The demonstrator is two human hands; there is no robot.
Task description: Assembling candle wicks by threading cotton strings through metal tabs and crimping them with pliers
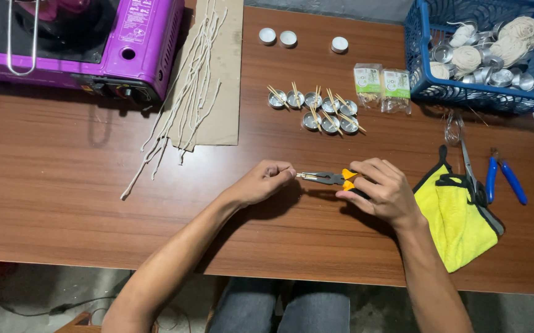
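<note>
Wooden table seen from above. Right hand grips orange-handled pliers near the table's front middle; left hand pinches something tiny, too small to tell, at the pliers' tip. Small metal cups with sticks sit beyond; yellow cloth lies right.

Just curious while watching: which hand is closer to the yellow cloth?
The right hand. It holds the pliers directly beside the yellow cloth, almost touching its left edge. The left hand is farther left, at the pliers' tip.
</note>
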